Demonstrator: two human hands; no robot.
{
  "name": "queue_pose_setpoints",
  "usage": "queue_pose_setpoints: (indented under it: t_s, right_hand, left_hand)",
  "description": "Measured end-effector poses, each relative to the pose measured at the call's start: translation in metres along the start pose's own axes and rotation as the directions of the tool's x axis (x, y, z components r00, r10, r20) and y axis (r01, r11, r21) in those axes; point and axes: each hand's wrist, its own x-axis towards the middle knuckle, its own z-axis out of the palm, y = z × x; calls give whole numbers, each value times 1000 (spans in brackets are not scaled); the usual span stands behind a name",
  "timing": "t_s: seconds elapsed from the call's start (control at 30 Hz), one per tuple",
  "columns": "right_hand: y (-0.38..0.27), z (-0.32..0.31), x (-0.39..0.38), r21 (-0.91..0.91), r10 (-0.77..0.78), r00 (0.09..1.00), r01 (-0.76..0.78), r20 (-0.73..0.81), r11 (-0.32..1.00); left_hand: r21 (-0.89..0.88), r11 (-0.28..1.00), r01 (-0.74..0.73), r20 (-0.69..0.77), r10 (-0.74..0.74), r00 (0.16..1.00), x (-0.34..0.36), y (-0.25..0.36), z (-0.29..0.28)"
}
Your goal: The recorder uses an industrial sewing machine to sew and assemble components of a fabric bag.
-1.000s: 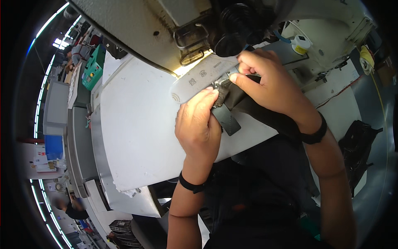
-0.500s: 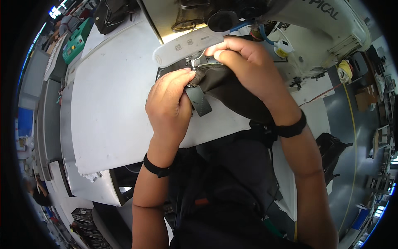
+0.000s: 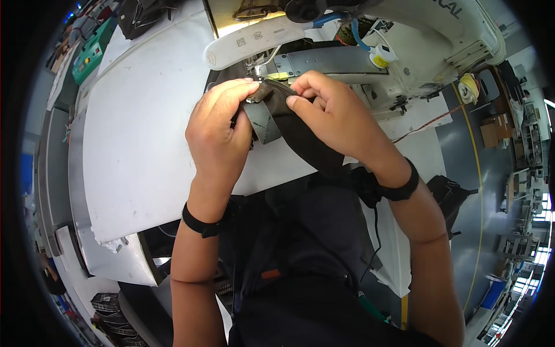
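Dark brown fabric [image 3: 312, 141] with a zipper [image 3: 279, 87] along its upper edge lies at the needle area of a sewing machine [image 3: 433, 58]. My right hand [image 3: 335, 110] pinches the zippered edge between thumb and fingers, to the right of the presser foot [image 3: 254, 68]. Just left of the foot, my left hand [image 3: 219, 130] is closed on the bunched left end of the fabric. A flat grey-green strip [image 3: 263, 124] hangs down beside my left thumb. The left fingertips partly hide the seam.
A pale grey oblong lamp-like part [image 3: 254, 41] hangs above the foot. The white worktable [image 3: 139, 133] spreads to the left. A dark bag [image 3: 141, 17] lies at the far left, near a green box [image 3: 94, 49]. More dark fabric [image 3: 445, 199] hangs at right.
My right hand has come down from beside the presser foot onto the zippered edge. The left hand keeps its hold on the fabric, and the whole view has shifted slightly.
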Motion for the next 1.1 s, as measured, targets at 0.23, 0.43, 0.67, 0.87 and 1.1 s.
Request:
queue_pose_setpoints:
  t_s: [0.23,0.43,0.67,0.87,1.1]
  right_hand:
    - [-3,-5,23,-294,-212,973,176,-92,939]
    - [4,-18,57,-271,-471,878,476,88,837]
    - [10,-20,65,15,-301,940,302,158,953]
    - [8,-24,77,-56,-250,952,264,178,963]
    - [18,-19,76,41,-160,956,154,248,987]
  left_hand:
    - [5,1000,-10,30,10,999,4,-2,-2]
    - [255,960,-117,58,106,993,0,15,-8]
    - [238,970,-49,60,36,998,-4,22,-10]
    - [320,946,-41,102,9,995,-1,32,-13]
    - [389,920,-45,130,-7,992,-6,41,-8]
